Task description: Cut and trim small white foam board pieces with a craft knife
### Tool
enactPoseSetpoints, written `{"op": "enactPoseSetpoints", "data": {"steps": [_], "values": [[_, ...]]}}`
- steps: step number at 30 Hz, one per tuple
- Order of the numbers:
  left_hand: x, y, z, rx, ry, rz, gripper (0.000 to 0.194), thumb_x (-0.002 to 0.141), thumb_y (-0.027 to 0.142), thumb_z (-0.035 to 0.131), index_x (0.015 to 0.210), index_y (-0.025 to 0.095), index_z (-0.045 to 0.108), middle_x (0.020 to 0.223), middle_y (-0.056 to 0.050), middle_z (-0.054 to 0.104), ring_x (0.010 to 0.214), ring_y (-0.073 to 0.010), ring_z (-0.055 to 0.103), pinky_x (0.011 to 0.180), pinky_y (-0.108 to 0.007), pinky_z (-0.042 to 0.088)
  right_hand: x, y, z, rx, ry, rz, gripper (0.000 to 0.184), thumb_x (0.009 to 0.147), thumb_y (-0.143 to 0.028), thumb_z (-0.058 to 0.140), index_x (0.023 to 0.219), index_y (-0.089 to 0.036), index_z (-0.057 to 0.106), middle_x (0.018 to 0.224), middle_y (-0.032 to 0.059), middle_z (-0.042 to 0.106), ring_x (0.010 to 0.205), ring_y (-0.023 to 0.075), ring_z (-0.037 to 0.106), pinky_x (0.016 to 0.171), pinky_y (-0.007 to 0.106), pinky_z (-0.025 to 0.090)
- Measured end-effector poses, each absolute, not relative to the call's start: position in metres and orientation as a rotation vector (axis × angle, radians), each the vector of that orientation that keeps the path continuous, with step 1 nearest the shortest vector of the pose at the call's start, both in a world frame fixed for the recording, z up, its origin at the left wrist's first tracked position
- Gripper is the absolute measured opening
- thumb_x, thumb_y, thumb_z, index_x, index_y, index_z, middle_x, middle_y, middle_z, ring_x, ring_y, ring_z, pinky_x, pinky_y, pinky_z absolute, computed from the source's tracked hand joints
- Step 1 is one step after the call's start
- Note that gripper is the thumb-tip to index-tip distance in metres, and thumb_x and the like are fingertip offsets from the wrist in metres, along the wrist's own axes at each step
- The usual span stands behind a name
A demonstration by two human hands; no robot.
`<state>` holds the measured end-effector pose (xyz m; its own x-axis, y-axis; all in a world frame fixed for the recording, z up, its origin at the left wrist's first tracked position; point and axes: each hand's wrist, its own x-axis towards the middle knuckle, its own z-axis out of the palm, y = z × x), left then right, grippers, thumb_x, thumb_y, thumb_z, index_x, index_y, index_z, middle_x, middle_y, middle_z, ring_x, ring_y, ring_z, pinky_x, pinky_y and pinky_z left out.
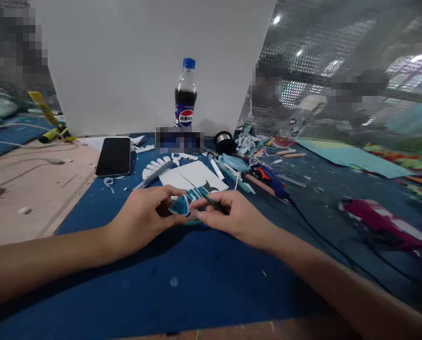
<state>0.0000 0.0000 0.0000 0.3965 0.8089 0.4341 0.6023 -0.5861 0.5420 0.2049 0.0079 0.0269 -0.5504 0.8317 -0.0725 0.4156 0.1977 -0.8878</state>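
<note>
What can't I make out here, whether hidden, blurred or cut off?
All in the head view:
- Bottle base: behind the pixelated block.
- Teal piece: edges partly covered by the left hand.
- Green tool: partly hidden by the right hand.
- Maroon object: details blurred.
- Left forearm: cut off by the picture's left edge.

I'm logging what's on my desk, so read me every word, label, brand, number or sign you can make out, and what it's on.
"百事可", with a last character too cramped at the edge to be sure of: label of the cola bottle, under a red, white and blue round logo.
Pixelated patch below it: unreadable.
Magenta object at right: too blurred to read.
</note>
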Motion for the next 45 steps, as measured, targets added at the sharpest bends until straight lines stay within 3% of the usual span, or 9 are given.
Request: {"op": "enactPoseSetpoints", "data": {"steps": [20, 28, 30, 33, 35, 41, 45], "values": [[0.001, 0.001, 0.003, 2.368, 1.317, 0.968, 0.031, 0.071, 0.031, 0.069, 0.097, 0.016, 0.061, 0.061, 0.004, 0.054, 0.05, -0.0094, 0.052, 0.044, -0.018, 0.039, 0.203, 0.005, 0.027, -1.22, -1.904, 1.294, 0.019, 0.079, -0.03, 0.056, 0.08, -0.012, 0.063, 0.049, -0.0067, 0.033, 0.043, 0.0048, 0.025, 0.041, 0.022, 0.021], [0.001, 0.003, 0.001, 2.328, 1.342, 0.998, 0.029, 0.074, 0.033, 0.066, 0.098, 0.02, 0.06, 0.065, 0.003, 0.056, 0.054, -0.0112, 0.053, 0.048, -0.02, 0.041, 0.21, 0.015, 0.025, -1.326, -1.591, 1.275, 0.034, 0.077, -0.047, 0.058, 0.065, -0.018, 0.046, 0.055, -0.0048, 0.04, 0.046, 0.0058, 0.034, 0.043, 0.021, 0.027], [0.0, 0.003, 0.001, 2.296, 1.35, 0.993, 0.03, 0.073, 0.037, 0.066, 0.098, 0.02, 0.06, 0.065, 0.003, 0.056, 0.054, -0.0116, 0.052, 0.048, -0.021, 0.041, 0.212, 0.016, 0.025, -1.326, -1.612, 1.26, 0.031, 0.076, -0.046, 0.06, 0.069, -0.017, 0.05, 0.056, -0.005, 0.041, 0.046, 0.0058, 0.033, 0.044, 0.021, 0.028], [0.0, 0.002, 0.002, 2.273, 1.35, 1.002, 0.031, 0.073, 0.038, 0.066, 0.096, 0.02, 0.06, 0.064, 0.002, 0.057, 0.054, -0.0121, 0.052, 0.048, -0.022, 0.042, 0.213, 0.016, 0.026, -1.293, -1.703, 1.188, 0.026, 0.075, -0.037, 0.065, 0.091, -0.018, 0.058, 0.056, -0.0067, 0.038, 0.047, 0.0055, 0.033, 0.046, 0.021, 0.028], [0.0, 0.002, 0.003, 2.276, 1.333, 1.022, 0.031, 0.072, 0.036, 0.067, 0.097, 0.019, 0.061, 0.067, 0.002, 0.058, 0.057, -0.0125, 0.053, 0.05, -0.022, 0.043, 0.212, 0.015, 0.027, -1.278, -1.713, 1.267, 0.03, 0.075, -0.037, 0.064, 0.098, -0.017, 0.06, 0.054, -0.0074, 0.035, 0.045, 0.0051, 0.03, 0.044, 0.02, 0.025], [0.001, 0.002, 0.005, 2.347, 1.177, 1.088, 0.029, 0.075, 0.03, 0.066, 0.101, 0.017, 0.062, 0.075, -0.001, 0.058, 0.066, -0.0138, 0.054, 0.056, -0.024, 0.044, 0.207, 0.008, 0.033, -1.091, -1.521, 1.859, 0.023, 0.077, -0.036, 0.063, 0.079, -0.013, 0.06, 0.048, -0.0097, 0.026, 0.042, 0.0032, 0.016, 0.039, 0.02, 0.011], [0.0, 0.004, 0.004, 2.372, 1.146, 1.074, 0.03, 0.076, 0.031, 0.066, 0.103, 0.017, 0.061, 0.078, -0.002, 0.058, 0.068, -0.0138, 0.053, 0.058, -0.024, 0.044, 0.204, 0.007, 0.031, -1.107, -1.466, 1.865, 0.02, 0.074, -0.03, 0.067, 0.084, -0.013, 0.062, 0.047, -0.0095, 0.029, 0.042, 0.003, 0.02, 0.038, 0.02, 0.012]]}}
